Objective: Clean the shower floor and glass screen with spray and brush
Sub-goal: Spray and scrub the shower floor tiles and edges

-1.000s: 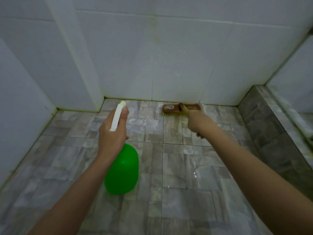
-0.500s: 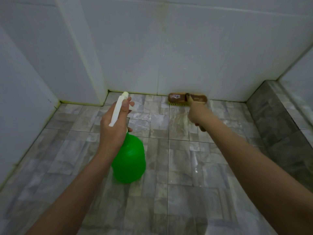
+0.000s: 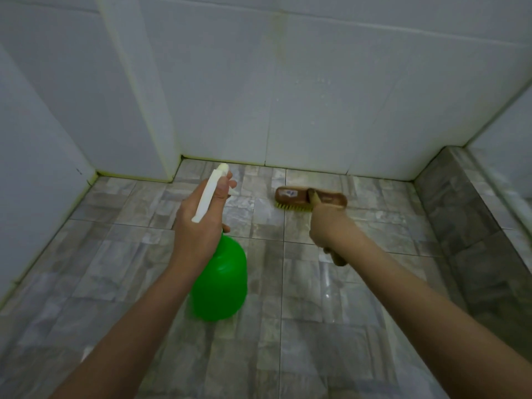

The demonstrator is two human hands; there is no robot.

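Left hand [image 3: 198, 226]: gripped green spray bottle [image 3: 220, 280], white nozzle pointing far.
Right hand [image 3: 328, 226]: gripped brush [image 3: 311, 198] handle, bristles on floor.
Floor [image 3: 316, 326]: grey tiles, white walls [image 3: 288, 96] beyond.

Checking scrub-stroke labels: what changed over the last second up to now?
The brush moved back from the foot of the wall toward the person, across the floor tiles, drawn by the right grip on its handle. Nothing was picked up or let go. Unchanged: the left grip holds the green spray bottle above the floor, nozzle pointing forward.
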